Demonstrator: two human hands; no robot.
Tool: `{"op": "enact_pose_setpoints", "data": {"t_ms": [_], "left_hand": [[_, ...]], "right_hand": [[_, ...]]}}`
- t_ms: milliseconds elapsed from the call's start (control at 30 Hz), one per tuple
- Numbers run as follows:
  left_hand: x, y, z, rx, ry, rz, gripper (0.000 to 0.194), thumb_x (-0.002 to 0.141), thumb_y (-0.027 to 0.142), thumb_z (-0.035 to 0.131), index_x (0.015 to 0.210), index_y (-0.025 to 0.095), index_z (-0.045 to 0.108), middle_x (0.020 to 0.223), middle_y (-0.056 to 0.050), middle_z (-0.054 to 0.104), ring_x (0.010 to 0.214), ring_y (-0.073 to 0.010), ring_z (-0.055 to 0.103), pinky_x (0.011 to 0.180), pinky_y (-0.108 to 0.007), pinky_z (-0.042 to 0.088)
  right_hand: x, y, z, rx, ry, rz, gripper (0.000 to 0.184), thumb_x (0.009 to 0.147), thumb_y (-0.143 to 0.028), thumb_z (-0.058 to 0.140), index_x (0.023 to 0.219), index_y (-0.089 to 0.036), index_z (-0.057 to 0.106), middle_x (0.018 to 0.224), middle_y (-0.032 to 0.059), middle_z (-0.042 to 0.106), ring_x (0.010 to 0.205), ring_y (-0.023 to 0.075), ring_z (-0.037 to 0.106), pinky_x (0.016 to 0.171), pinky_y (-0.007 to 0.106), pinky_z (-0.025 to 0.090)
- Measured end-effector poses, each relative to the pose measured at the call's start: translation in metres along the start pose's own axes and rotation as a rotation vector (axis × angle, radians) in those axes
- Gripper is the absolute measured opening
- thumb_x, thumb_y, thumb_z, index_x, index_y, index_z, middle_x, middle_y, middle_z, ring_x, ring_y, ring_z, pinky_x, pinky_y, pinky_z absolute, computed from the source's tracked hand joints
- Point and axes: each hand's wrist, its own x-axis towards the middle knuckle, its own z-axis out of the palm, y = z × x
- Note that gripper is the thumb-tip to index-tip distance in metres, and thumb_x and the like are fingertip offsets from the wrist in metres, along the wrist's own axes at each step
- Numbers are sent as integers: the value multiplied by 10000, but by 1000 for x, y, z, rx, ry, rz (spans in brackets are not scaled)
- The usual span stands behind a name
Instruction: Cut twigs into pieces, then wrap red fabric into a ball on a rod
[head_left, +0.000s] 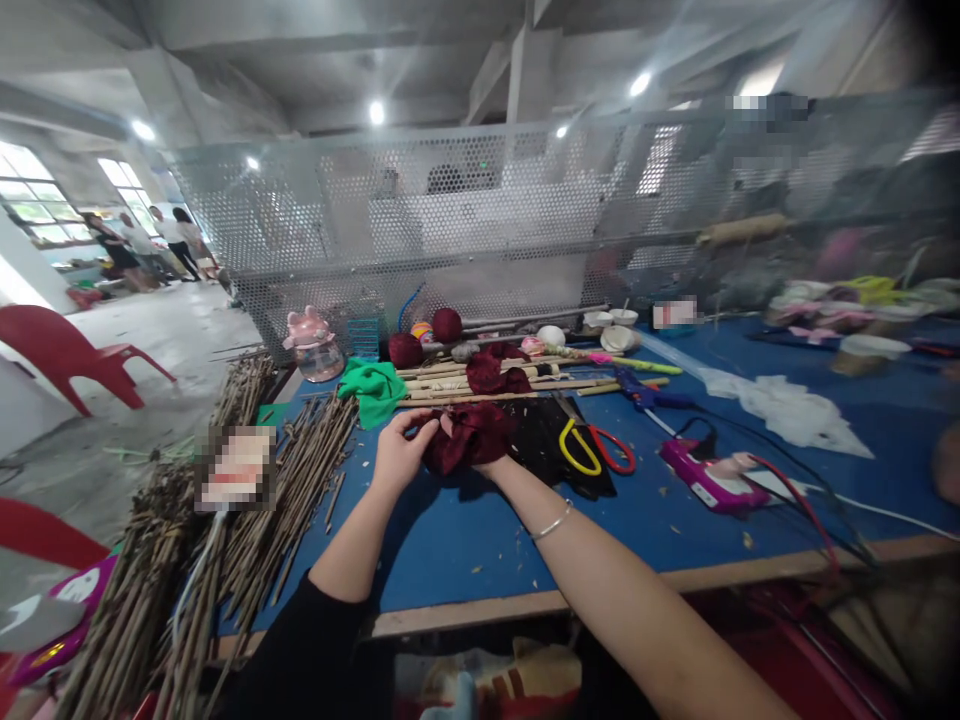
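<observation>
A bunched piece of dark red cloth [476, 436] is held a little above the blue table. My left hand [405, 442] grips its left edge with thumb and fingers brought together. From the right, my right hand [491, 468] reaches in under the cloth and holds it; most of its fingers are hidden by the folds. Just beyond lies another dark red cloth piece [499, 370] across pale sticks [442, 382]. Right of my hands, scissors [596, 448] with one yellow and one red handle rest on a black plastic sheet [536, 440].
Bundles of thin brown sticks [289, 490] lie left, near a green cloth [373, 390] and a pink-lidded jar [313, 345]. A blue glue gun [645, 392] and a purple power strip [712, 475] with cables sit right. A perforated metal screen [465, 215] stands behind the table [450, 560].
</observation>
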Motion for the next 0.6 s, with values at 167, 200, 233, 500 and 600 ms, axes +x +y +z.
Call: {"op": "enact_pose_setpoints", "data": {"t_ms": [167, 200, 233, 500, 600], "left_hand": [[0, -4, -1, 111, 145, 64, 215, 751, 329, 570, 759, 158, 700, 833, -62, 693, 805, -180, 614, 797, -295, 458], [-1, -4, 0, 105, 172, 73, 219, 756, 329, 564, 761, 155, 697, 827, -57, 692, 796, -174, 613, 785, -283, 460], [-2, -4, 1, 89, 198, 68, 232, 762, 335, 555, 780, 150, 694, 829, -56, 692, 793, -170, 613, 778, -276, 462], [-9, -3, 14, -105, 278, -6, 303, 790, 385, 517, 859, 138, 678, 863, -62, 669, 837, -171, 601, 805, -286, 460], [-10, -2, 13, -156, 200, 34, 255, 767, 370, 558, 760, 150, 688, 968, -77, 629, 950, -183, 574, 877, -305, 437]], "right_hand": [[-2, 2, 2, -181, -85, -103, 315, 730, -472, 580, 929, -244, 662, 996, 35, 669, 1056, 224, 550, 1005, 417, 362], [-3, 2, 2, -197, -113, -115, 332, 723, -481, 583, 947, -248, 657, 1006, 31, 667, 1058, 223, 548, 996, 411, 375], [-4, 1, 2, -201, -151, -121, 352, 714, -490, 589, 964, -251, 652, 1016, 27, 664, 1056, 222, 548, 980, 405, 394], [-8, -10, 9, 74, -301, -12, 382, 674, -444, 636, 993, -233, 623, 980, 25, 656, 1021, 217, 561, 931, 384, 434], [-7, -16, 13, 274, -279, 29, 363, 629, -364, 683, 962, -234, 619, 932, 16, 655, 1035, 210, 550, 935, 373, 429]]}}
